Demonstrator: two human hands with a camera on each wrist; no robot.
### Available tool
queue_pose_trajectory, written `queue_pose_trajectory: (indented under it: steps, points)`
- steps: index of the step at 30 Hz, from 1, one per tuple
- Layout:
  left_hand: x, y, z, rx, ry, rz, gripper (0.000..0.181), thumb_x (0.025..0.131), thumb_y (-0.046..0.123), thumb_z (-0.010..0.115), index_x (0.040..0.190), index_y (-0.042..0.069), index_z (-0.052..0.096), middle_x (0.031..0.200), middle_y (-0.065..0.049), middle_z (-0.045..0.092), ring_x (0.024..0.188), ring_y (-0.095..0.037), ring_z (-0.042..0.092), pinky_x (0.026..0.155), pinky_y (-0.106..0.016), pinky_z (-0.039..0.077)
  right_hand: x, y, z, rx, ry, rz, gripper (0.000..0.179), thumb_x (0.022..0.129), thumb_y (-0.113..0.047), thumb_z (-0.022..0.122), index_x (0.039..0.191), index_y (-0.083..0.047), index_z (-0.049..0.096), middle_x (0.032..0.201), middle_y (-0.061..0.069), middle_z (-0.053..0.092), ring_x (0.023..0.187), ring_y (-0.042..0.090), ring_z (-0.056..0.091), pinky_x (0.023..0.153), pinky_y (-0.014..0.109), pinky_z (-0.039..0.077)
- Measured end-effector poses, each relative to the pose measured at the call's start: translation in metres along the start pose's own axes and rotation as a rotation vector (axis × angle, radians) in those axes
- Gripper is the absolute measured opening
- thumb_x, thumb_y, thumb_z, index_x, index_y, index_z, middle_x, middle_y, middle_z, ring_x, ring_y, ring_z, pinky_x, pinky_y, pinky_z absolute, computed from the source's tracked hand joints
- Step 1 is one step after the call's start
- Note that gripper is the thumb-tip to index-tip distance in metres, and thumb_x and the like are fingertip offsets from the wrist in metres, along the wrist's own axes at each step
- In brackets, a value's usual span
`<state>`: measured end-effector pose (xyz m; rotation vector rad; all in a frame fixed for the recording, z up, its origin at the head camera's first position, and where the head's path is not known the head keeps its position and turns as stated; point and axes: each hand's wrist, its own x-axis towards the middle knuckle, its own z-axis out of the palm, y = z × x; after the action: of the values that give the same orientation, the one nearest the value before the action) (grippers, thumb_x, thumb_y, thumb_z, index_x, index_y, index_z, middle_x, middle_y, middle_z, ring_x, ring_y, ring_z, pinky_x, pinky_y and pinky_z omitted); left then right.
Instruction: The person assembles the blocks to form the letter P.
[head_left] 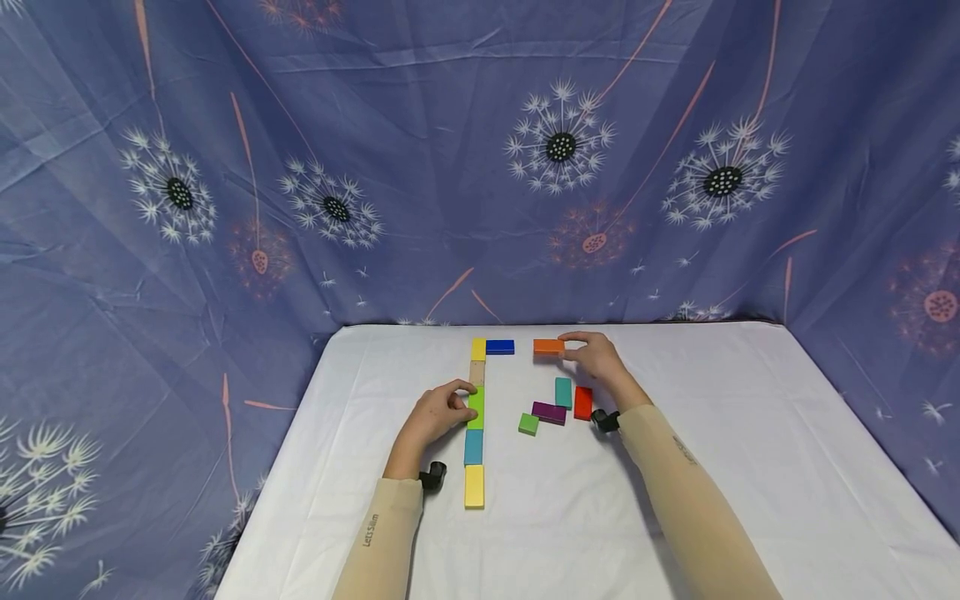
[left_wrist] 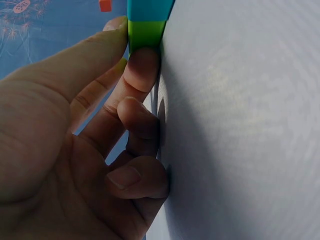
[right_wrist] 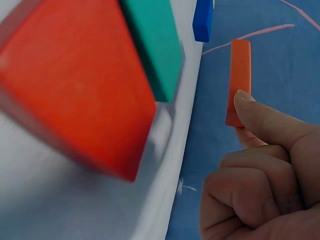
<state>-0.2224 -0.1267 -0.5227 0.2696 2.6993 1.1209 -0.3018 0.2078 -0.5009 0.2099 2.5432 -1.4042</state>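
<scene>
A column of blocks stands on the white table. My left hand [head_left: 437, 414] is at its left side, thumb and fingertips touching the lime green block [head_left: 477, 404]; the other fingers are loosely bent by the cloth. Beyond that are a plain wood block [head_left: 477, 372] and a yellow block [head_left: 478, 349]; nearer are a light blue block [head_left: 473, 447] and another yellow block [head_left: 474, 487]. A dark blue block [head_left: 500, 347] extends right from the far yellow one. To its right, separated by a gap, my right hand [head_left: 597, 358] pinches an orange block [right_wrist: 240, 75] between thumb and finger.
Between the arms lie a teal block [head_left: 563, 392], a red block [head_left: 582, 403], a purple block [head_left: 549, 413] and a small green block [head_left: 528, 424]. The red block is close below the right wrist. A patterned blue curtain [head_left: 450, 208] hangs behind the table [head_left: 360, 375].
</scene>
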Motion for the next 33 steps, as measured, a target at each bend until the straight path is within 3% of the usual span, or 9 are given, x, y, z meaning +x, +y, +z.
queue_pose_trajectory:
  steps: [6, 14, 33]
  points:
    - [0.000, -0.003, 0.000, -0.007, -0.003, 0.000, 0.038, 0.093, 0.025, 0.082, 0.129, 0.022, 0.071, 0.083, 0.005, 0.069, 0.073, -0.014, 0.057, 0.078, -0.033, 0.045, 0.005, -0.006, 0.005, 0.034, -0.015, -0.001, 0.047, 0.098, -0.026, 0.075, 0.144, -0.020, 0.067, 0.142, 0.019, 0.062, 0.046, 0.011, 0.025, 0.049, 0.028, 0.030]
    - [0.000, -0.001, -0.001, -0.015, -0.011, -0.016, 0.039, 0.092, 0.025, 0.083, 0.129, 0.023, 0.071, 0.083, 0.005, 0.069, 0.074, -0.014, 0.057, 0.079, -0.033, 0.045, 0.011, -0.013, 0.011, 0.042, -0.027, -0.012, 0.048, 0.099, -0.024, 0.073, 0.146, -0.017, 0.065, 0.156, 0.021, 0.051, 0.046, 0.010, 0.024, 0.049, 0.028, 0.029]
    - [-0.001, 0.000, 0.000, -0.012, -0.003, -0.013, 0.038, 0.093, 0.025, 0.082, 0.130, 0.023, 0.071, 0.084, 0.004, 0.070, 0.076, -0.015, 0.058, 0.082, -0.036, 0.046, 0.033, -0.014, 0.027, 0.025, -0.016, 0.004, 0.045, 0.098, -0.021, 0.072, 0.142, -0.015, 0.068, 0.142, 0.020, 0.064, 0.045, 0.010, 0.025, 0.048, 0.027, 0.030]
